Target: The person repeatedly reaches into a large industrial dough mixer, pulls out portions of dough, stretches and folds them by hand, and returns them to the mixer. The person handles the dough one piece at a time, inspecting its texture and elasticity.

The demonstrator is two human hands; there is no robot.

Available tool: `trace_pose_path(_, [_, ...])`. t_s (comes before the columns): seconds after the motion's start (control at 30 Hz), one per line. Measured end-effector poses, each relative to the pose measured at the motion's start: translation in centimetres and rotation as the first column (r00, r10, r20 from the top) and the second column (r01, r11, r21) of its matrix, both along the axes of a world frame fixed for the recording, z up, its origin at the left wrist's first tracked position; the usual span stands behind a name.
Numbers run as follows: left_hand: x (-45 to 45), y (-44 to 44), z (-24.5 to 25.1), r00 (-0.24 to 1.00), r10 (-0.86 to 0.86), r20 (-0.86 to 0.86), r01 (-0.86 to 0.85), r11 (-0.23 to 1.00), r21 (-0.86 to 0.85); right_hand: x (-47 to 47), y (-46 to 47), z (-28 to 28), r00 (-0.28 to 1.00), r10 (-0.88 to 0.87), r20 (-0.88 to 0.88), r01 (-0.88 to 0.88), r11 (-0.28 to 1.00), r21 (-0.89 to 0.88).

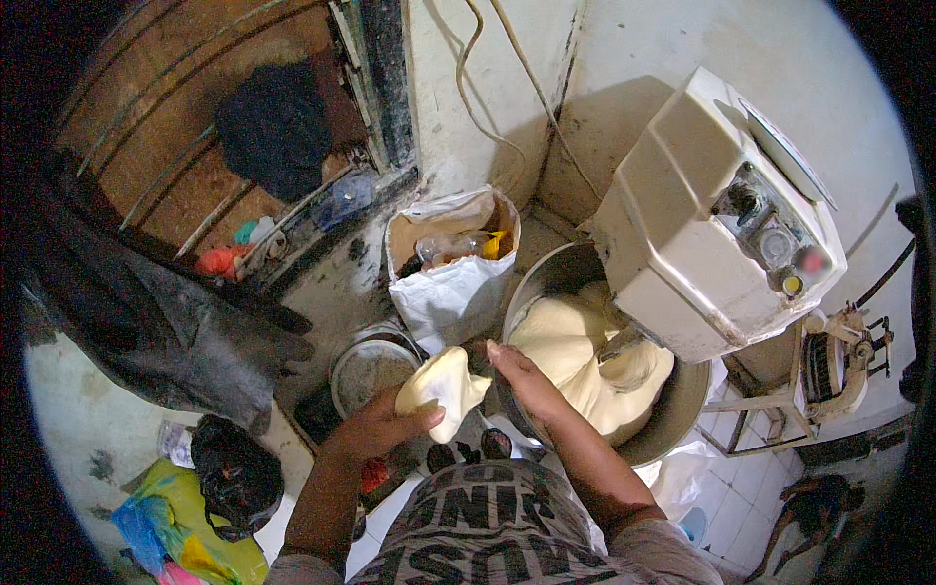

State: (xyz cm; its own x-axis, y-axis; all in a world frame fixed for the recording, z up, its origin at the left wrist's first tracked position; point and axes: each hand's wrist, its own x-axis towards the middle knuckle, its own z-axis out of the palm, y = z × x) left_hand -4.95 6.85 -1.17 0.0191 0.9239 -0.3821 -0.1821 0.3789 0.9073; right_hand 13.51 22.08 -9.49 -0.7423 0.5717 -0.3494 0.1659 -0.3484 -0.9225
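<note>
My left hand point(409, 418) grips a lump of pale, smooth dough point(444, 391), with the thumb pressed on its near side. The lump tapers to a small tip towards my right hand point(523, 373). That hand is beside the left rim of a large metal mixer bowl point(696, 409), apart from the lump. Its thumb shows, but its other fingers are shaded and partly hidden; I see no dough in it. A big mass of the same dough point(563, 340) fills much of the bowl, around the mixer's metal tool point(620, 344).
The beige mixer head point(680, 219) overhangs the bowl. A white sack point(453, 303) with plastic bottles and a lidded bucket point(373, 373) stand left of it. A machine on a metal frame point(833, 358) is at right. Bags point(238, 468) lie lower left; another person point(808, 519) is lower right.
</note>
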Motion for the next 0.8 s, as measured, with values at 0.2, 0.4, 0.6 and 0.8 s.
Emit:
trace_pose_path(0.2, [-0.7, 1.3, -1.6, 0.976, -0.217, -0.014, 0.217, 0.976, -0.011, -1.4, -2.5, -1.0, 0.888, 0.010, -0.460, -0.174, 0.933, -0.315])
trace_pose_path(0.4, [-1.9, 0.6, -2.9, 0.989, -0.112, -0.100, 0.120, 0.989, 0.082, 0.2, -0.5, 3.7, 0.948, -0.017, -0.318, -0.031, 0.989, -0.144])
trace_pose_path(0.6, [-1.5, 1.2, -3.9, 0.998, 0.048, 0.042, -0.047, 0.999, -0.019, 1.0, 0.6, 6.9, 0.934, -0.227, -0.274, 0.163, 0.957, -0.239])
trace_pose_path(0.8, [-1.6, 0.9, -5.9, 0.971, 0.150, 0.187, -0.141, 0.988, -0.060, 1.7, 0.5, 6.0, 0.959, -0.211, -0.190, 0.133, 0.925, -0.357])
